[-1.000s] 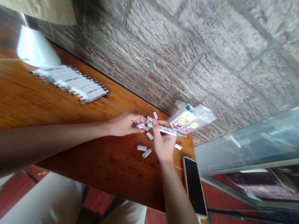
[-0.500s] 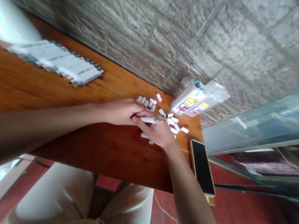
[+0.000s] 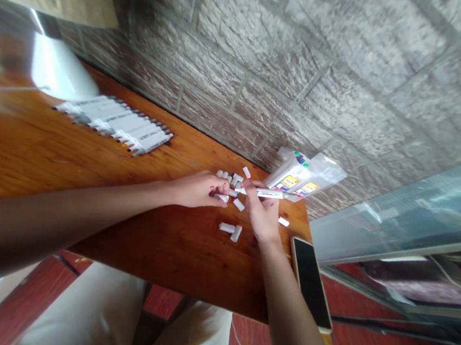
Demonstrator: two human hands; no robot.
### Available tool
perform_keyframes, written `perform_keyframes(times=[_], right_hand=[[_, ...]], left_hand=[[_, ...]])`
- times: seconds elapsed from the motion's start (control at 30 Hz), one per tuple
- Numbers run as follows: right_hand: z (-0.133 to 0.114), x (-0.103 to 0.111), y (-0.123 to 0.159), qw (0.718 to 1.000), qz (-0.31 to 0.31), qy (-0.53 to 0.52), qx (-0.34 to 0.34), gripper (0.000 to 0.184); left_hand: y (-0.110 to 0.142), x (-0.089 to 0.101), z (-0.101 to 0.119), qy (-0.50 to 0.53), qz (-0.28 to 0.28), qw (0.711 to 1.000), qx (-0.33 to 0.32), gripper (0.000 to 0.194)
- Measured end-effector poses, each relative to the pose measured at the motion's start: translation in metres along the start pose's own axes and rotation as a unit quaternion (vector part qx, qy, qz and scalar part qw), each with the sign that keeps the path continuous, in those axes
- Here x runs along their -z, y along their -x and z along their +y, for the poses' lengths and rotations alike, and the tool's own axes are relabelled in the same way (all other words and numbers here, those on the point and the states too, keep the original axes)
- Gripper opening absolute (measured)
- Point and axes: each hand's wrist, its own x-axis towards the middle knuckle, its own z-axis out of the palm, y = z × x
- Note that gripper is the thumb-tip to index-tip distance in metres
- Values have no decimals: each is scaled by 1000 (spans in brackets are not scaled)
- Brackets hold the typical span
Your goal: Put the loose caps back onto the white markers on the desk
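My right hand [image 3: 263, 217] grips a white marker [image 3: 270, 193] that lies level and points right, over the caps near the clear case. To its left, my left hand [image 3: 200, 189] is closed with a white marker cap [image 3: 222, 198] between thumb and fingers. Around the fingertips lie several loose caps [image 3: 238, 204], white with coloured ends, some partly hidden by the hands. Nearer the table's front lie two more white caps [image 3: 227, 227], touching each other. Another cap [image 3: 247, 172] rests by the wall.
A row of white markers [image 3: 116, 119] lies side by side at the left, by a white lamp base [image 3: 62, 70]. Against the stone wall [image 3: 244, 42] stands a clear plastic case [image 3: 296, 174]. A phone [image 3: 311, 282] lies on the wooden table's [image 3: 189, 256] right edge.
My hands have moved apart from around the marker. The marker is now in my right hand alone, and my left hand has a cap in its fingers. The view has shifted slightly.
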Motion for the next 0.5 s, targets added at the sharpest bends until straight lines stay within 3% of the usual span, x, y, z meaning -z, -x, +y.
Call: perform_keyframes(times=[0.23,0.5], right_hand=[[1,-5,4,1000,9,6,-21,20],[4,0,-1,999,31,2,-14,28]], left_hand=[[-2,-3,-6,43,30,999,0,23],[-2,-2,-7,40,4,999,15,22]])
